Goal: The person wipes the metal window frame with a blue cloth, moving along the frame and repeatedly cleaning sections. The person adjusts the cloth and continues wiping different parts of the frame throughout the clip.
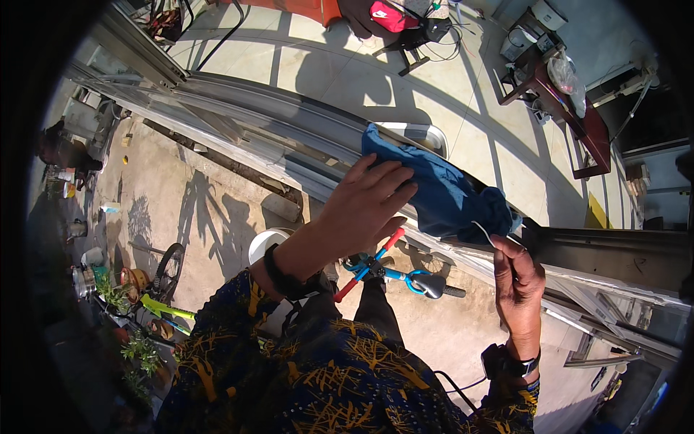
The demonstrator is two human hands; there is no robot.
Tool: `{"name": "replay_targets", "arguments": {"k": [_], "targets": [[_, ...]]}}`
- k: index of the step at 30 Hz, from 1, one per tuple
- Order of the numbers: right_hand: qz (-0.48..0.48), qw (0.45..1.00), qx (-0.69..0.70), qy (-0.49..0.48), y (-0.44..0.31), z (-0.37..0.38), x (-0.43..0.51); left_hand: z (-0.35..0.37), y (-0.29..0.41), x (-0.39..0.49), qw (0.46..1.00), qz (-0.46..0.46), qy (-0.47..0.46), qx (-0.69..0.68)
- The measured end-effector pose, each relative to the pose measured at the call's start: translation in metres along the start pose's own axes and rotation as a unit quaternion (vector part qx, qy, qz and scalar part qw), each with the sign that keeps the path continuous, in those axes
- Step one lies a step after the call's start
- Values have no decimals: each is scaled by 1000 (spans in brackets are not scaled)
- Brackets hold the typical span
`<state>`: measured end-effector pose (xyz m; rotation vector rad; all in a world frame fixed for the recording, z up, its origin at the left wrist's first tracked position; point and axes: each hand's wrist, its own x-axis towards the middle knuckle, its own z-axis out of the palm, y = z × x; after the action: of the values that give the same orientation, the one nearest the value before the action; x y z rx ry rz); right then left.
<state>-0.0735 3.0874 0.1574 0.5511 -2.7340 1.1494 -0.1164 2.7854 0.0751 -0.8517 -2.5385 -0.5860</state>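
Note:
A crumpled blue cloth [442, 187] lies along the metal window frame [303, 146] in front of me. My left hand [366, 203] is spread palm down at the cloth's left part, its fingertips over the fabric; whether they press on it, I cannot tell. At the cloth's right end, my right hand [519, 274] pinches a thin white strip [481, 230] between thumb and fingers. The strip curves up in front of the bunched fabric; its exact kind is unclear. Both wrists wear dark bands.
Beyond the frame, a white basin [434, 135] sits on the tiled floor. A dark red wooden table [583, 125] stands to the right. Below me are a small blue bike [404, 275] with red grips and a white bucket [265, 241]. Potted plants [141, 347] are at left.

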Motion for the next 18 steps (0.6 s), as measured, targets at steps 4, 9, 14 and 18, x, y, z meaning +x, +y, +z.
{"name": "replay_targets", "arguments": {"k": [4,9,14,18], "targets": [[58,995,-75,32,0,48,46,-4,-28,0,999,-27,45,12],[60,987,-146,8,25,66,55,5,-33,11,999,-22,-11,-29],[86,994,-20,59,53,49,43,27,-3,21,999,-27,33,-27],[143,972,81,169,70,55,37,52,20,34,992,-25,67,-101]]}}
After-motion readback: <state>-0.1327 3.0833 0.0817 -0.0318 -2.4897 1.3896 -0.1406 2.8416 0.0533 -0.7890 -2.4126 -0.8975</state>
